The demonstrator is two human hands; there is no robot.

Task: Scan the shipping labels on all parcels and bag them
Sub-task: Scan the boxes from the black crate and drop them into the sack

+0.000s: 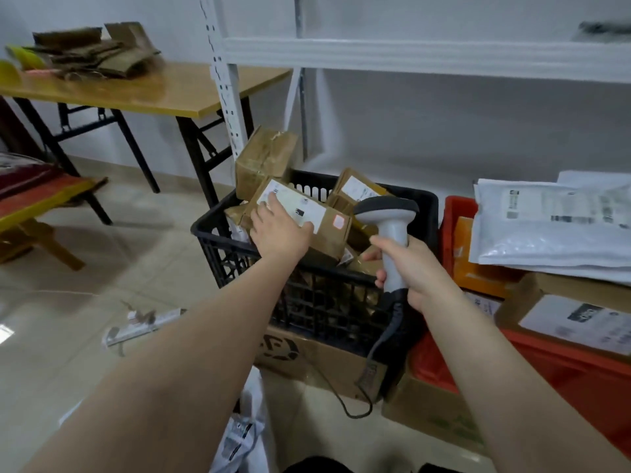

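Left grip [280, 230] laid flat on the top parcel [317, 233] in the black crate [208, 240], fingers fairly straight across the near end of its white label [293, 204], thumb out along the label's lower edge; no curl round the box to be seen. Right grip [409, 264] wrapped tight round the handle of the scanner [387, 209], head raised over the crate, just beside the parcel's right end.

Step in hand, by the look of it: steadying this parcel for its scan, bagging not yet begun. Next move: slide the left fingers off the printed codes, tilt the label toward the scanner head, square the head to the label. Cannot tell whether the scan window faces it.

Edges to mind: crate rim close under both wrists; another box [264, 158] propped high at the far left corner beside the shelf upright [227, 97], likely to tip if jostled; scanner cable [377, 346] hanging down the crate's front toward the floor. Red bin [456, 213] and white mailers [546, 230] crowding the right. Open room above the crate and leftward over the floor. Possibly a bag [246, 435] low in front, too blurred to be sure.
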